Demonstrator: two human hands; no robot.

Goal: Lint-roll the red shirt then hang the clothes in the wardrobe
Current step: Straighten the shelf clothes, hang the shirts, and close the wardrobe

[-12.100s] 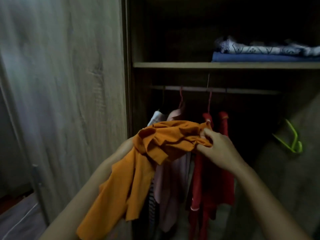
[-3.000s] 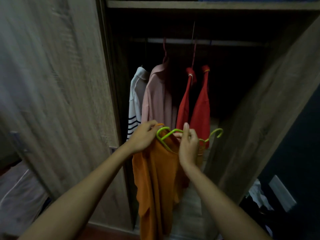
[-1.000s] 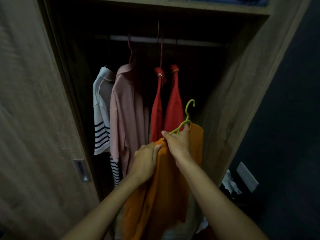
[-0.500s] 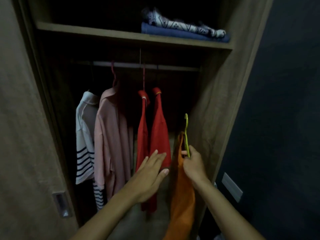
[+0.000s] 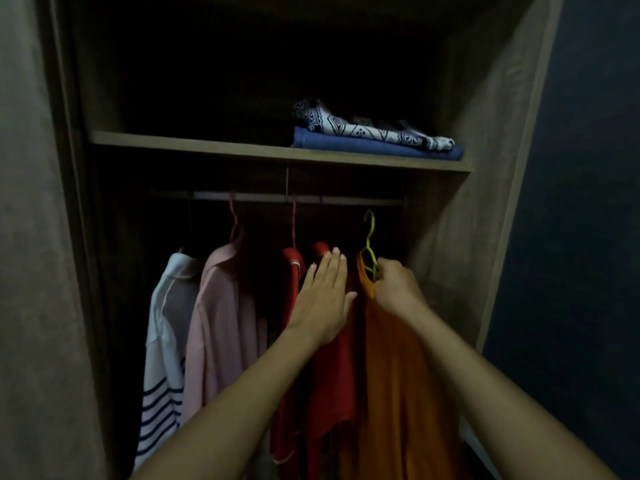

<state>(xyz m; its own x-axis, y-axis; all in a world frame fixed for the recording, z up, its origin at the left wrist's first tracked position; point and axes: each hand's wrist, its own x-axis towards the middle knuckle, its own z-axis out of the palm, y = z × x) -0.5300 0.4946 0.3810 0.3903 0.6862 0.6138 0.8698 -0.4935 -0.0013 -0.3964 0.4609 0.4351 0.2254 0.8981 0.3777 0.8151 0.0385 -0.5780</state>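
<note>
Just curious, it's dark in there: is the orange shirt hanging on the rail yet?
Not yet: the green hanger hook sits just below the rail, and the right hand grips it with the orange shirt.

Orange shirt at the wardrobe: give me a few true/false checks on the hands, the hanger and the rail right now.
1. The right hand grips the green hanger carrying the orange shirt. True.
2. The left hand holds a lint roller. False: it lies open against the red shirt.
3. The green hanger's hook is over the rail. False: it is just below it.
4. Folded clothes lie on the shelf. True.
</note>
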